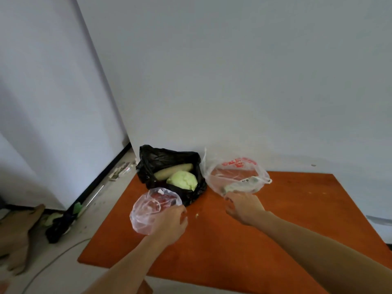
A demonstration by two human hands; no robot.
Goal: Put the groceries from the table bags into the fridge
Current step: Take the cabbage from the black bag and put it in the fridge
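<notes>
Both forearms reaching forward over orange desk (297, 219). My left hand (169, 221) gripping small clear bag (148, 211) of red food, fingers curling round plastic. My right hand (244, 206) touching near rim of red-printed bag (235, 175), fingers curling down; cannot tell whether gripping. Black bag (167, 158) sitting between them, showing cabbage (183, 180).

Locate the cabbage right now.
Head view: the cabbage lies inside the open black bag at the orange table's far left corner, beside a pale long vegetable.
</notes>
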